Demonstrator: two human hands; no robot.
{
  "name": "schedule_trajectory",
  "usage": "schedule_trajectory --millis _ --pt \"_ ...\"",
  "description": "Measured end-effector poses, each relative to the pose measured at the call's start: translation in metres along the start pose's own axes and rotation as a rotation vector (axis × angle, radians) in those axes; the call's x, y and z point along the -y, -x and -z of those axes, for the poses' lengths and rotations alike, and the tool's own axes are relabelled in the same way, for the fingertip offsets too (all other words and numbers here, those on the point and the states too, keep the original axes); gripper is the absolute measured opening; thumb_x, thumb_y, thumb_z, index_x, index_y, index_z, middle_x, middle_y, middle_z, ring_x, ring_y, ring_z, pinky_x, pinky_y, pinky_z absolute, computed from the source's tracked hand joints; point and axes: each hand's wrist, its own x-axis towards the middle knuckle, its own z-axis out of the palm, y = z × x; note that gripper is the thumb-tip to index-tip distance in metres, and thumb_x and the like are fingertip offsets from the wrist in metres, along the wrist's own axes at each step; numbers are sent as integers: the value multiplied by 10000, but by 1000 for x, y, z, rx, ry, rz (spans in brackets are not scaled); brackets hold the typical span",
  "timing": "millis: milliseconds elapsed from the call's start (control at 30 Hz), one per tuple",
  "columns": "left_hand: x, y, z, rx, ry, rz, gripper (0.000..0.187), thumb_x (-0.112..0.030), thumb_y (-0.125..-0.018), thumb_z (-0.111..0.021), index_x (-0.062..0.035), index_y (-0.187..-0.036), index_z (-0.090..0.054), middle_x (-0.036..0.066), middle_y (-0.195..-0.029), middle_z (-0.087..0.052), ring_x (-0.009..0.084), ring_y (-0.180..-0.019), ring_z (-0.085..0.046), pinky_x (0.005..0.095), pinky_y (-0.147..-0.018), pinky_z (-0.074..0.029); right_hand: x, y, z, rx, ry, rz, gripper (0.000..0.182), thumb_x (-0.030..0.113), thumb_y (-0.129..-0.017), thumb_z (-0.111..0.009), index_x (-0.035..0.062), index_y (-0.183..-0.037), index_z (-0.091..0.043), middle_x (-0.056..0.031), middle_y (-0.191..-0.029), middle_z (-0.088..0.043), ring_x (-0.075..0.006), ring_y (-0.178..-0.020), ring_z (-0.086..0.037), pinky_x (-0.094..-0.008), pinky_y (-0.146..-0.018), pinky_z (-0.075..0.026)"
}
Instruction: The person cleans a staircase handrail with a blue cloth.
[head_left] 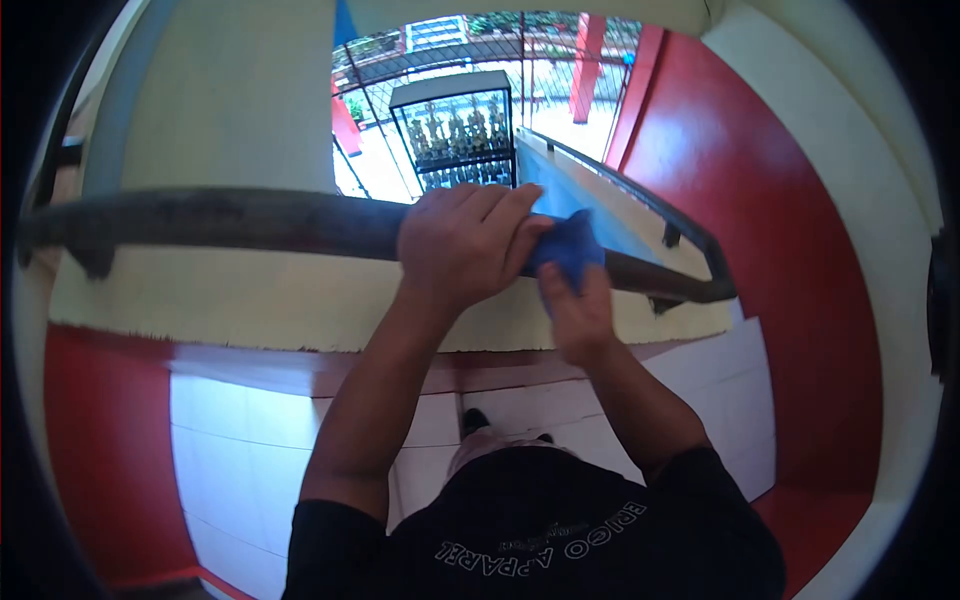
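Note:
A dark round handrail (270,220) runs across the view above a cream half-wall (250,300). My left hand (465,240) is wrapped over the rail near its middle, fingers closed around it. Just to the right, my right hand (580,310) grips a blue cloth (572,248), which is pressed against the rail and folded over it. The cloth and right fingers are slightly blurred. Part of the rail under the cloth and under my left hand is hidden.
Beyond the wall stands a glass display case (455,130) with several trophies. A second railing (640,195) slopes along the right and meets this rail at a bend. A red wall (810,300) rises at right; white floor tiles (240,430) lie below.

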Motion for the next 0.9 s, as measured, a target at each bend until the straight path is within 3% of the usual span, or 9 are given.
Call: schedule_trajectory --millis 67,133,267,467,567,700,800,867,900 --pt "7 -6 13 -72 369 12 369 -404 -828 -735 -126 -1068 -702 82 -863 -707 268 -762 -694 392 -694 -531 30 -17 9 115 -230 -210 307 225 -1033 -530 -41 -1153 -625 -50 -1036 -661 -92 -952 -588 -258 -822 -481" --pt "3 -13 30 127 490 184 403 -416 -839 -710 -126 -1116 -673 104 -899 -713 300 -817 -700 407 -713 -531 71 -35 8 154 -385 -281 301 231 -1036 -526 -22 -1160 -632 -36 -998 -655 -86 -904 -569 -247 -771 -464" --pt "22 -18 46 272 792 259 379 -373 -859 -692 -147 -1158 -637 116 -912 -718 313 -850 -702 435 -737 -531 111 -52 27 159 158 -39 326 270 -1044 -514 -21 -1130 -632 -40 -972 -655 -95 -880 -579 -251 -754 -468" --pt "26 -17 65 193 490 335 299 -202 -875 -692 -126 -1162 -661 135 -961 -717 325 -876 -699 396 -815 -539 163 -93 42 -286 329 368 335 296 -1046 -510 -7 -1127 -627 -33 -940 -649 -106 -816 -574 -256 -728 -465" --pt "27 -15 94 -185 517 234 296 -191 -880 -684 -106 -1163 -659 137 -945 -719 316 -842 -706 397 -778 -546 184 -106 53 -287 552 379 351 314 -1027 -555 -13 -1123 -638 -41 -934 -665 -115 -818 -589 -263 -748 -476" --pt "26 -10 152 -129 423 249 272 -158 -895 -670 -92 -1158 -653 142 -890 -716 317 -742 -709 385 -712 -547 170 -132 39 -308 759 428 326 280 -949 -693 -29 -1050 -681 -67 -922 -701 -112 -826 -616 -272 -758 -491" --pt "37 0 176 -110 428 376 283 -130 -902 -659 -98 -1180 -618 150 -869 -714 320 -690 -706 379 -687 -543 147 -167 13 -225 544 540 342 283 -917 -736 -29 -1049 -688 -84 -950 -716 -118 -833 -633 -282 -769 -504" --pt "42 6 186 -45 450 534 308 -118 -913 -643 -103 -1214 -579 159 -859 -711 328 -674 -702 387 -684 -538 132 -200 -23 -220 490 524 491 368 -824 -816 -17 -1097 -680 -95 -923 -723 -158 -801 -665 -316 -798 -522" --pt "47 10 188 -48 436 594 320 -123 -918 -638 -108 -1228 -559 166 -862 -708 336 -685 -702 397 -681 -534 135 -213 -50 -182 719 467 632 424 -768 -841 -6 -1184 -639 -123 -985 -711 -201 -863 -674 -348 -831 -526"
